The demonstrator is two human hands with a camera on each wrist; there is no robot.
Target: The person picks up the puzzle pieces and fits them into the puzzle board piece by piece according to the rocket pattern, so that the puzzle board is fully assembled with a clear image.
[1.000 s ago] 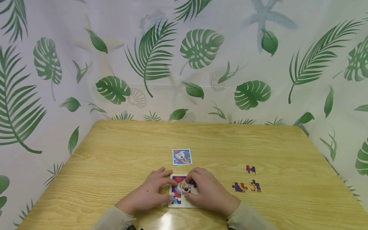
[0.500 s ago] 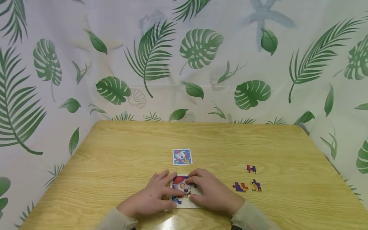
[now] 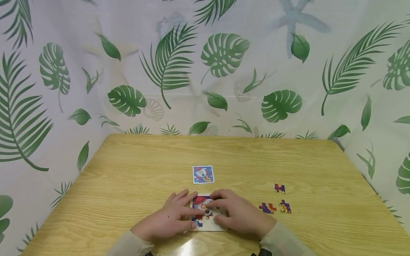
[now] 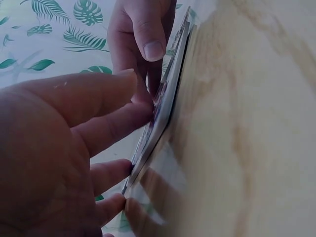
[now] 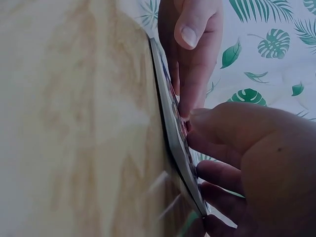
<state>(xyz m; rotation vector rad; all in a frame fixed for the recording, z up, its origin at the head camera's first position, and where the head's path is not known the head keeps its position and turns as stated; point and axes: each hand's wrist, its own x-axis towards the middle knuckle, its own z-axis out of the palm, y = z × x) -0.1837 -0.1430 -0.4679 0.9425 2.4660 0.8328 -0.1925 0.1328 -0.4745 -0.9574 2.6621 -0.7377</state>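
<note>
A jigsaw board (image 3: pixel 213 226) lies flat near the table's front, partly filled with a picture of a white dog's head in a red hat. Bare white backing shows at its lower right. My left hand (image 3: pixel 173 217) rests over the left side, its index finger stretched across to the pieces by the dog's nose. From the right, my right hand (image 3: pixel 240 214) touches the assembled pieces with its fingertips, the thumb near the bare backing. In both wrist views, fingers lie along the board (image 4: pixel 165 111) and neither hand shows a piece pinched. The hands hide parts of the picture.
Loose puzzle pieces lie to the right: a red and purple piece (image 3: pixel 279 188), a purple and orange piece (image 3: pixel 267 208), and a purple and yellow piece (image 3: pixel 284 206). A square picture card (image 3: pixel 203 174) lies beyond the board. A leaf-patterned curtain (image 3: pixel 221 99) stands behind the table (image 3: pixel 144 160).
My right hand has eased rightward, its thumb sliding away from the middle pieces. The left index finger has reached further across the picture. Loose pieces and card stay where they were.
</note>
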